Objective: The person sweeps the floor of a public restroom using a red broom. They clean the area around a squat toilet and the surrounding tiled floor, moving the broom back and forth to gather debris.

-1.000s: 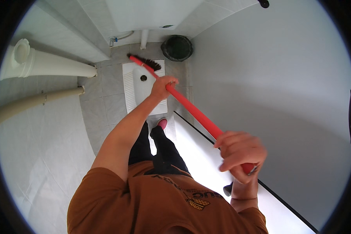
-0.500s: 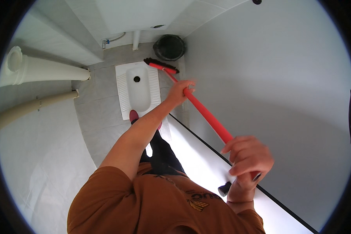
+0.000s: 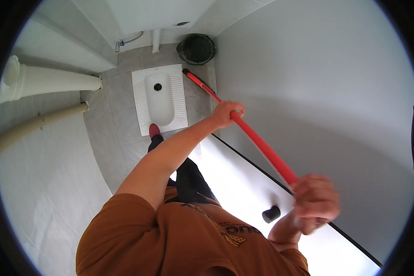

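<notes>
A broom (image 3: 264, 148) with a red handle slants from the lower right up to the floor by the right wall. Its red head with dark bristles (image 3: 199, 82) lies between the squat toilet and that wall. My left hand (image 3: 226, 114) is wrapped round the handle a short way above the head. Near the handle's top end, my right hand (image 3: 315, 202) is closed round it, slightly blurred. The white squat toilet (image 3: 160, 99) is set in the grey tiled floor, just left of the broom head.
A black-lined bin (image 3: 196, 49) stands in the far right corner. White pipe (image 3: 55, 83) and beige pipe (image 3: 55, 117) run along the left. The grey partition (image 3: 317, 83) rises close on the right. A black door knob (image 3: 271, 214) sticks out beside my right forearm.
The broom head has moved right, off the toilet's edge to the floor by the wall, and turned. Both hands have shifted right with the handle.
</notes>
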`<action>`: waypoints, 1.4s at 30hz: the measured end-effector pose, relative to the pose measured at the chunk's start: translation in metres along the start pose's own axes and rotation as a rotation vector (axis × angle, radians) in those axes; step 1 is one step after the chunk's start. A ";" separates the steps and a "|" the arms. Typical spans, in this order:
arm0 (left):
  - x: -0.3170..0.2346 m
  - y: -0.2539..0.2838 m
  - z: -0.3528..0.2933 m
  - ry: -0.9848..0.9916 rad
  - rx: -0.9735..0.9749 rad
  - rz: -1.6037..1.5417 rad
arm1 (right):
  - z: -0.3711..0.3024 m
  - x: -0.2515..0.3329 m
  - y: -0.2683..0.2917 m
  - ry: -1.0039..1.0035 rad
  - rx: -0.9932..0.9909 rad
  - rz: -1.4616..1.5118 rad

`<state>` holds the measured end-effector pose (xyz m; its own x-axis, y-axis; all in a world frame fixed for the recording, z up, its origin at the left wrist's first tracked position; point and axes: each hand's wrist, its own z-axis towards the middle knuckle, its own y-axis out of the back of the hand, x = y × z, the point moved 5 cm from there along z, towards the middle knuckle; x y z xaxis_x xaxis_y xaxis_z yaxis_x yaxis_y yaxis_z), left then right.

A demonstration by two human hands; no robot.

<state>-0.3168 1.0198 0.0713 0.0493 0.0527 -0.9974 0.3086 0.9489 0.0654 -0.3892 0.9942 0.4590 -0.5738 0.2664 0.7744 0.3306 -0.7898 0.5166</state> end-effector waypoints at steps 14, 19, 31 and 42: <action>-0.033 -0.025 -0.050 -0.104 0.124 0.175 | -0.057 0.024 0.081 0.047 -0.303 0.091; -0.045 -0.042 -0.038 -0.050 0.035 0.035 | -0.039 0.027 0.041 0.067 -0.413 -0.275; -0.024 0.055 -0.085 0.096 -0.039 0.284 | -0.043 -0.038 0.073 -0.033 -0.499 0.222; 0.072 0.163 -0.180 0.165 -0.138 0.378 | -0.029 -0.073 -0.066 -0.361 -0.103 0.616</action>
<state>-0.4336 1.2345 0.0044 -0.0215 0.4427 -0.8964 0.1676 0.8855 0.4333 -0.3903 1.0106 0.3578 -0.0166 -0.0922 0.9956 0.4316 -0.8989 -0.0761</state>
